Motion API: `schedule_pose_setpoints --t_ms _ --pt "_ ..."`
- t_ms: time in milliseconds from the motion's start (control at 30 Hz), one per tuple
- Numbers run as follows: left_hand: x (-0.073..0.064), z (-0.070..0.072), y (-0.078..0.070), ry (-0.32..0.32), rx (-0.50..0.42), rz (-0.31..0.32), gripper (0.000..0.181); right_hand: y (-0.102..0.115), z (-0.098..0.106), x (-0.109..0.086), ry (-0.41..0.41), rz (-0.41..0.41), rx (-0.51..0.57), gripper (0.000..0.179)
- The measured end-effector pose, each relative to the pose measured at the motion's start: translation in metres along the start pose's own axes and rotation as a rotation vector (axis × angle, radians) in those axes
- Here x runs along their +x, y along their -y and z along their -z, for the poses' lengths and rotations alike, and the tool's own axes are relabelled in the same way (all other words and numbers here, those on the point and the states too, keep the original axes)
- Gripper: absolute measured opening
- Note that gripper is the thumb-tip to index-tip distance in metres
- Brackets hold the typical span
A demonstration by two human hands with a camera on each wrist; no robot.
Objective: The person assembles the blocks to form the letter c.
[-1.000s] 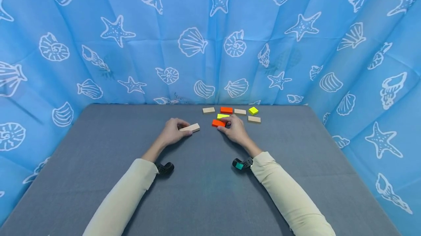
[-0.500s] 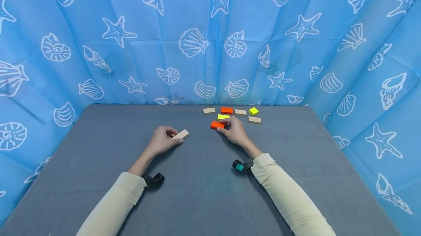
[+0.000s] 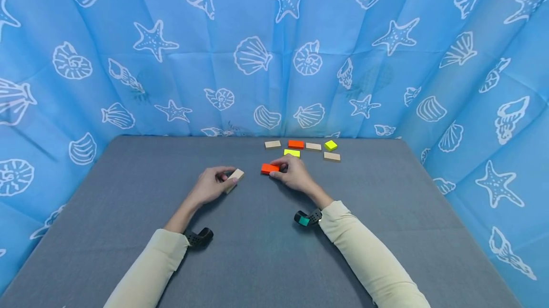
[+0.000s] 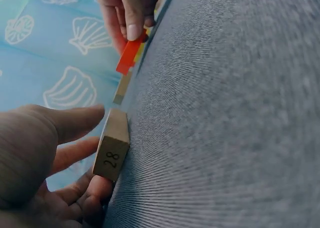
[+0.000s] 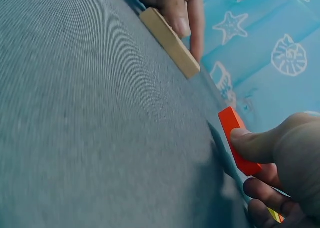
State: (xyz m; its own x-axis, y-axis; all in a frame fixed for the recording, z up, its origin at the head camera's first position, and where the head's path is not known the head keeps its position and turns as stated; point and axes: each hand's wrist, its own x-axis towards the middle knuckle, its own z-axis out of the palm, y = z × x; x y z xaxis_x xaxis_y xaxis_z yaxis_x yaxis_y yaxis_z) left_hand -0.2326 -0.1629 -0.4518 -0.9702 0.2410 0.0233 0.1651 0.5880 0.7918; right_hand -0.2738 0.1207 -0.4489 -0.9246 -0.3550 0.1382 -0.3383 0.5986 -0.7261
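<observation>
My left hand [image 3: 209, 186] is at the left of centre, thumb and fingers about a plain wooden block [image 3: 236, 174]. That block lies at a slant on the grey cloth, and its end face in the left wrist view carries the number 28 [image 4: 111, 159]. To the right, my right hand [image 3: 295, 174] pinches a red-orange block [image 3: 268, 169] between thumb and fingers. The right wrist view shows the orange block [image 5: 235, 138] raised off the cloth, a shadow beneath it.
Behind the hands lie more blocks: a yellow one [image 3: 292, 153], a red-orange one [image 3: 296, 144], a second yellow one [image 3: 330, 145] and several plain wooden ones, such as the block at the far right [image 3: 332, 156]. A blue shell-print curtain [image 3: 274, 88] hangs behind the grey-covered table [image 3: 266, 251].
My left hand has drawn the wooden block left and toward me, turning it more lengthwise. My right hand has carried the orange block leftward, away from the yellow one behind it.
</observation>
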Motion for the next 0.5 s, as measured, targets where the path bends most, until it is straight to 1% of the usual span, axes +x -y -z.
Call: schedule_pose_setpoints --t_ms 133,233,333,500 --pt "0.0 0.002 -0.001 0.058 0.051 -0.039 0.045 0.007 -0.003 0.003 0.026 0.017 0.007 0.031" --pt "0.001 0.002 -0.001 0.088 0.073 -0.039 0.046 0.012 -0.005 0.006 0.046 0.022 -0.003 0.031" --pt "0.001 0.002 -0.002 0.101 0.052 -0.009 0.046 0.015 -0.008 0.009 0.066 0.02 -0.009 0.032" --pt "0.001 0.004 -0.001 0.101 -0.028 0.012 0.043 0.019 -0.014 0.014 0.091 0.013 -0.014 0.032"
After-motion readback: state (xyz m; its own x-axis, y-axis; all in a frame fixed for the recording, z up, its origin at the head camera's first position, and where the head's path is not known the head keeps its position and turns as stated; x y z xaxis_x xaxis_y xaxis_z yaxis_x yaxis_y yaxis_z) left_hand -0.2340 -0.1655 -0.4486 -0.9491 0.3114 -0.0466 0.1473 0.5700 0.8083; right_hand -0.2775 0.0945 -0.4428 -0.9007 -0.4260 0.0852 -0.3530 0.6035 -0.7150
